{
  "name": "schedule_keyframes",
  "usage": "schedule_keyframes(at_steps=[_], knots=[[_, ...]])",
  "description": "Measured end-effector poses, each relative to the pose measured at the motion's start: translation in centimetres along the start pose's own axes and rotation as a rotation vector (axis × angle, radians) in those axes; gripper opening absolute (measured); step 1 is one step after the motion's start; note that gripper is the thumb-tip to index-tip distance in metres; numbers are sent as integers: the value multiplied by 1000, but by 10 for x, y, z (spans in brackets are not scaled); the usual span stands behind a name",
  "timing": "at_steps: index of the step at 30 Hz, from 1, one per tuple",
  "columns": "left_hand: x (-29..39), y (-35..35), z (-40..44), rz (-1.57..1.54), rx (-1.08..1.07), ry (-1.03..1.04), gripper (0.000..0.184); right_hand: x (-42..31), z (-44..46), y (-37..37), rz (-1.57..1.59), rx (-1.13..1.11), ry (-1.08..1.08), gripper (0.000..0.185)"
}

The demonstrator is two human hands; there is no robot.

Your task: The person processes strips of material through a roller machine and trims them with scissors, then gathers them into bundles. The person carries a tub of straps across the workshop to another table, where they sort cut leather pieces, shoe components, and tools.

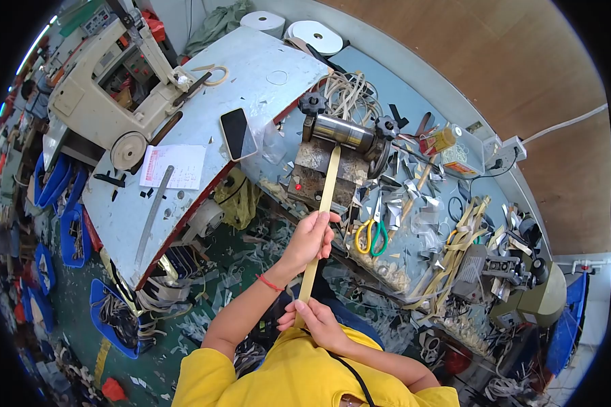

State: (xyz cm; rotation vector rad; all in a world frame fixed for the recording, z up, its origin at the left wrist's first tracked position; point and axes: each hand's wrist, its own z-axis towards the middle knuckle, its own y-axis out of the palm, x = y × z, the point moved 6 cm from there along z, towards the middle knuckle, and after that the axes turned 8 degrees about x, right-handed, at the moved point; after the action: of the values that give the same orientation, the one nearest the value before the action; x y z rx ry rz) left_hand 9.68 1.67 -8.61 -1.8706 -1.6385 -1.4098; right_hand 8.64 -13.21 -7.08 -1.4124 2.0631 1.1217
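A long pale yellow strip (330,178) runs from a small metal roller machine (339,133) down toward my body. My left hand (309,239), with a red string at its wrist, is closed around the strip a little below the machine. Lower down, near my yellow shirt, my right hand (316,321) grips the strip's lower part between thumb and fingers. The strip's upper end meets the roller, which has a black knob at each side. Scissors with yellow and green handles (371,237) lie right of the strip on the workbench (402,270).
On the left table (251,61) are a phone (238,134), a paper pad (187,167), a metal ruler (154,216) and a sewing machine (81,102). Metal scraps, a plastic box (463,154) and bundled strips (448,264) lie at right. Blue bins stand at left.
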Motion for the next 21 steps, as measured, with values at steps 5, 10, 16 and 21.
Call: schedule_keyframes(at_steps=[5,10,16,21], knots=[[1,1,8,-19,1,3,34,-3,4,-4,12,-7,18,32],[6,4,15,4,26,-13,34,-9,10,-10,55,-19,50,32],[6,3,34,27,44,-30,34,-29,26,-24,111,8,66,32],[17,5,63,57,98,-2,34,-26,33,-32,99,-52,101,32]])
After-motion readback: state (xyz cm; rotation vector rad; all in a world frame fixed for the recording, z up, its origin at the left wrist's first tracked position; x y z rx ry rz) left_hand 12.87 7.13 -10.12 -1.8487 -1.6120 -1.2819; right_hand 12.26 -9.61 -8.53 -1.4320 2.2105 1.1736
